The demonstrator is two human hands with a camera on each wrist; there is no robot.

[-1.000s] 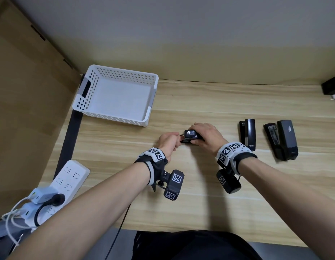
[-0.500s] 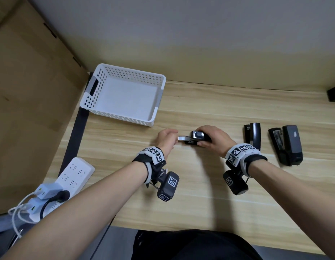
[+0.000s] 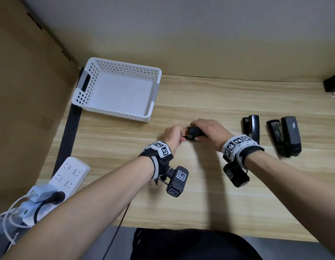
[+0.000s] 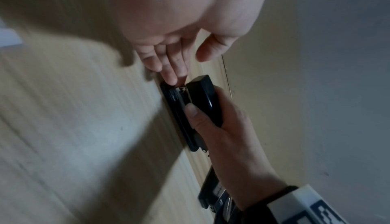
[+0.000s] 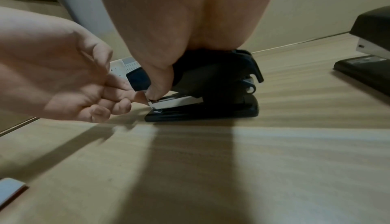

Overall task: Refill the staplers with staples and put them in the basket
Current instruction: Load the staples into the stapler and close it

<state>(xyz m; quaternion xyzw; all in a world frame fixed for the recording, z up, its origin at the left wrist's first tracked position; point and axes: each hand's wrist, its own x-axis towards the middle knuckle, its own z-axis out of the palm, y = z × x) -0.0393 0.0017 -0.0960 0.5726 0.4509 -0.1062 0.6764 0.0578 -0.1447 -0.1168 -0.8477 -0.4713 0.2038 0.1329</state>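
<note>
Near the middle of the surface (image 3: 219, 184), a small black stapler (image 3: 193, 133) sits on its base with its top cover lifted off the metal staple channel. The right hand (image 3: 209, 131) curls over that cover and grips it, thumb along the side. The left hand (image 3: 173, 135), fingers curled, pinches at the open front end of the channel; whether it holds staples is too small to tell. Toward the right edge lie two more black staplers, a slim one (image 3: 252, 127) and a bulkier one (image 3: 286, 136), both opened. At the far left corner stands the white perforated basket (image 3: 91, 77). A white power strip (image 3: 69, 175) lies at the near left corner.
</note>
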